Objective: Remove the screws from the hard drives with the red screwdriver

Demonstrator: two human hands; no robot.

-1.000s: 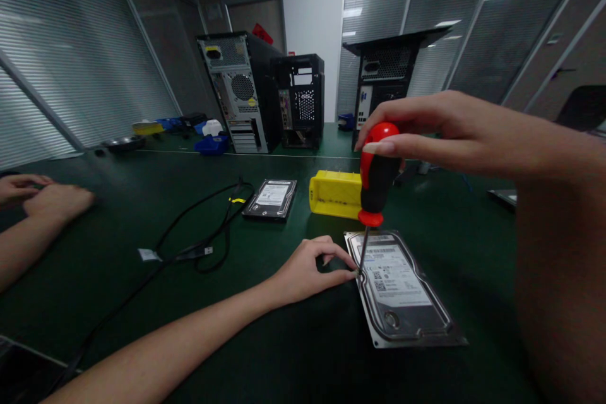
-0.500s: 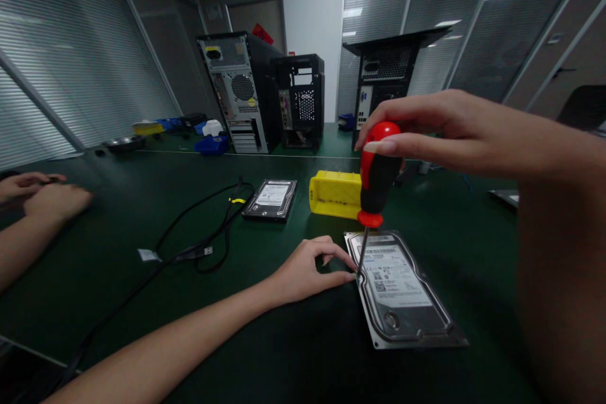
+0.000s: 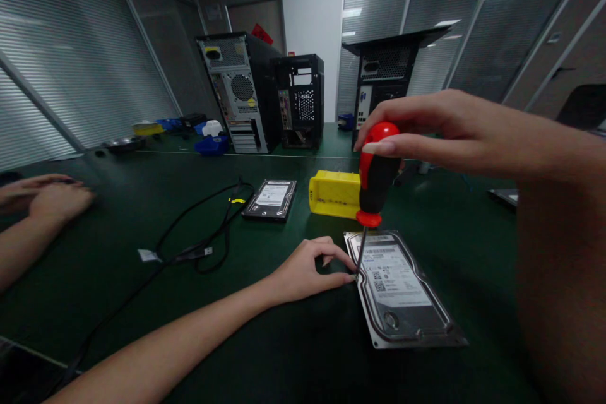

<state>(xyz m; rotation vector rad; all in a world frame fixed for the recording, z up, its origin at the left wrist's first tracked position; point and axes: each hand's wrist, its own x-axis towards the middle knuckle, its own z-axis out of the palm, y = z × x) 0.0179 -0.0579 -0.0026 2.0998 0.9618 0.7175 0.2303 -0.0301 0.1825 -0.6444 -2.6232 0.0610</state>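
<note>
A silver hard drive (image 3: 400, 290) with a white label lies flat on the dark green table (image 3: 265, 360). My right hand (image 3: 421, 126) is closed round the top of a red and black screwdriver (image 3: 376, 170), which stands nearly upright. Its thin shaft reaches down to the drive's left edge. At that same edge my left hand (image 3: 312, 268) has thumb and forefinger brought together near the screwdriver tip; whatever is between them is too small to make out. Just behind the drive sits a yellow plastic bin (image 3: 334, 194).
A second hard drive (image 3: 271, 200) lies left of the bin, beside a black cable (image 3: 227, 227). Computer cases (image 3: 237, 95) and a blue bin (image 3: 211, 145) stand at the back. Another person's hands (image 3: 59, 199) are at the far left.
The screwdriver handle has shifted very slightly left. My left hand and the drive look unmoved. The other person's hands at the far left have moved a little.
</note>
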